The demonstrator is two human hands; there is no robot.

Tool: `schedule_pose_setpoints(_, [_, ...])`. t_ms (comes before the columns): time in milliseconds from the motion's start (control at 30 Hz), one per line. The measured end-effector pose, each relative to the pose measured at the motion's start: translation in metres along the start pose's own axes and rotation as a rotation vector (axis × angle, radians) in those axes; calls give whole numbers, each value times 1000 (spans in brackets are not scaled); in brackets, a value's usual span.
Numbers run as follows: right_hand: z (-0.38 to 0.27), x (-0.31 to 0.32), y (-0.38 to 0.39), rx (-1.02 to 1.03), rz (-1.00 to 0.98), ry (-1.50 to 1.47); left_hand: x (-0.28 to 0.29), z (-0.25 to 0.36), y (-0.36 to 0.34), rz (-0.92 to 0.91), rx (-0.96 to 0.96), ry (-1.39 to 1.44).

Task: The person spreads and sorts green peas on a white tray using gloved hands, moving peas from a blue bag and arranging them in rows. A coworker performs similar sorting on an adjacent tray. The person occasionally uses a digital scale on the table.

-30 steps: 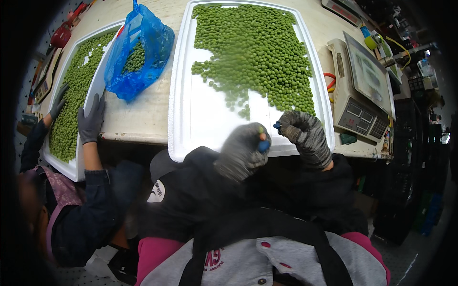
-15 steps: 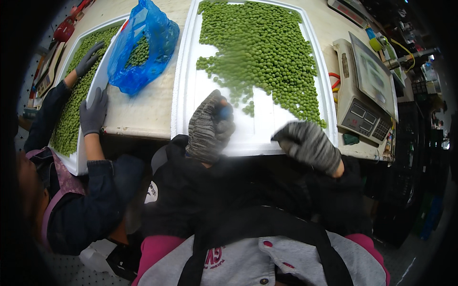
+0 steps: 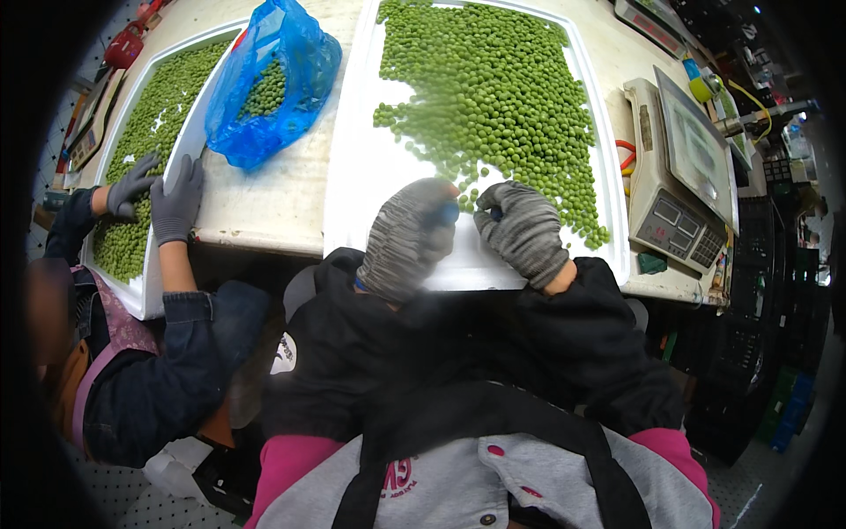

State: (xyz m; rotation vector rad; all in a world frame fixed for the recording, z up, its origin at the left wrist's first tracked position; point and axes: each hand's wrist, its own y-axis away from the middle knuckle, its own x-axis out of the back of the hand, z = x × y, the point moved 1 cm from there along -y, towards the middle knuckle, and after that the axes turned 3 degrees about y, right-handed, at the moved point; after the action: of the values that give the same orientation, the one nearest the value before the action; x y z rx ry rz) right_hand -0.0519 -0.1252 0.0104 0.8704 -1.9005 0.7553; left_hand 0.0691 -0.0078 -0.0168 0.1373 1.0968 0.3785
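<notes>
Right hand point(image 3: 522, 227), green peas point(image 3: 509, 110) just beyond

The gloved left hand point(image 3: 410, 238) and right hand point(image 3: 524, 231), fingers curled, are positioned side by side over the near end of a white tray point(image 3: 366, 167) of green peas point(image 3: 502, 97). A blue bag point(image 3: 313, 79) sits left; a scale point(image 3: 674, 216) sits right.
</notes>
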Motion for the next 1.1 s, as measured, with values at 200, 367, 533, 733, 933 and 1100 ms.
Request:
schedule_pose_setpoints(200, [-10, 18, 18, 37, 161, -384, -23, 6, 5, -15, -14, -548])
schedule_pose_setpoints(367, [-16, 20, 22, -41, 94, -533, -28, 6, 5, -79, -70, -725])
schedule_pose_setpoints(533, [-18, 19, 24, 108, 190, -500, -27, 5, 8, -46, 100, -458])
schedule_pose_setpoints(733, [-18, 14, 22, 69, 164, -536, -22, 2, 6, 0, 184, -250])
schedule_pose_setpoints(933, [-15, 24, 27, -204, 118, -798, -12, -5, 1, -11, 241, 72])
schedule_pose_setpoints(1100, [-10, 49, 43, -68, -202, -766, -4, -5, 0, -32, -62, -242])
